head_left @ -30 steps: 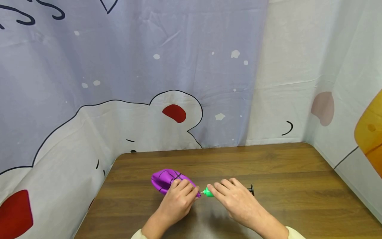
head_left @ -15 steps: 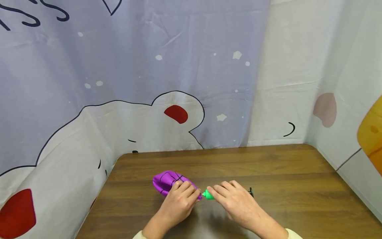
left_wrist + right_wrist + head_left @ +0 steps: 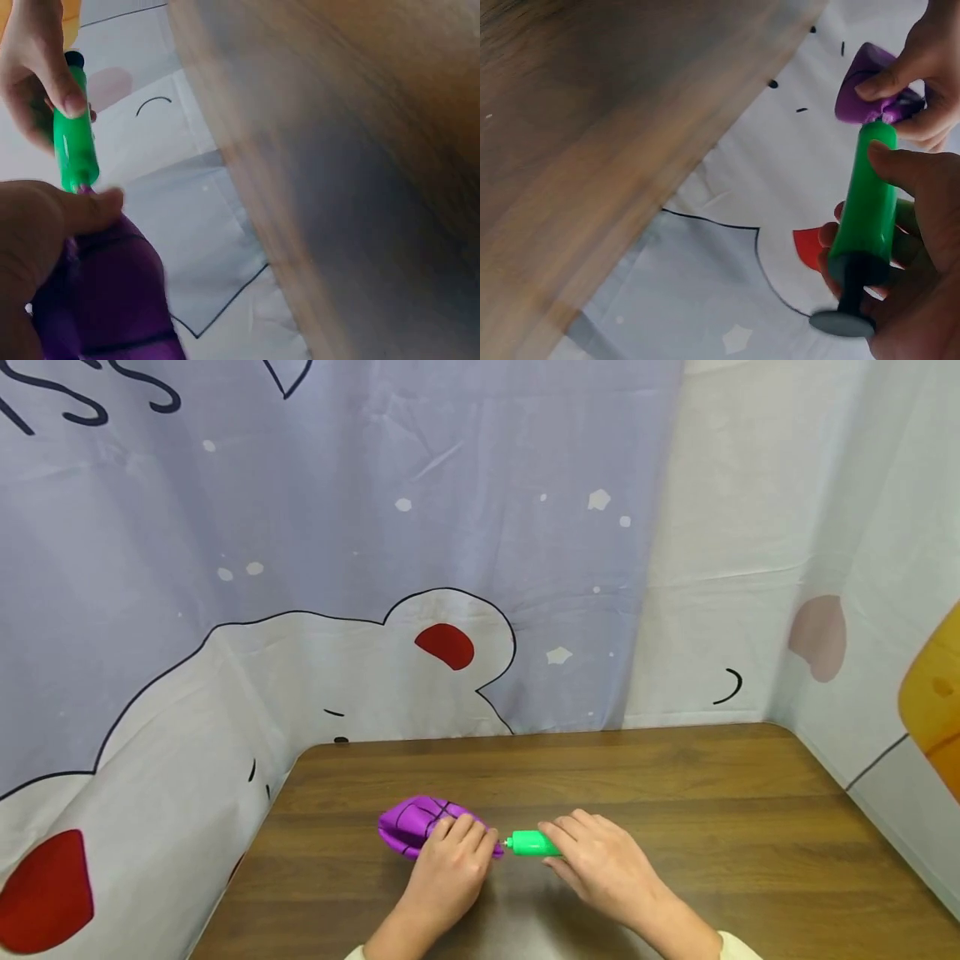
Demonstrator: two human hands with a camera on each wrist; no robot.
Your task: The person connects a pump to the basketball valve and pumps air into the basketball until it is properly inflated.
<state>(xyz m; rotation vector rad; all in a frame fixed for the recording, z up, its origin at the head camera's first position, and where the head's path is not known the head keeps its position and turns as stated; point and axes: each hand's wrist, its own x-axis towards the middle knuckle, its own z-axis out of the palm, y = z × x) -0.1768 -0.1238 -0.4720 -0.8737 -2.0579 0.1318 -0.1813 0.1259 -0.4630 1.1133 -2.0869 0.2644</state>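
Note:
A limp purple ball with black lines (image 3: 408,827), folded and only partly filled out, is pinched near its right end by my left hand (image 3: 450,870). My right hand (image 3: 603,864) grips a green hand pump (image 3: 528,842), which lies level and points left at the ball. At the pump's tip a thin pale needle (image 3: 506,842) meets the ball's end; how deep it sits cannot be told. The right wrist view shows the pump's black handle (image 3: 841,323) a little out from the barrel. The left wrist view has the ball (image 3: 124,292) below the thumb.
Both hands are over a brown wooden table (image 3: 675,777). Behind and beside it hangs a printed curtain (image 3: 525,568) with cartoon shapes, reaching the table's back edge.
My right hand has shifted back along the pump, so more of the green barrel shows and the black handle is hidden in the head view. The ball and left hand moved slightly left.

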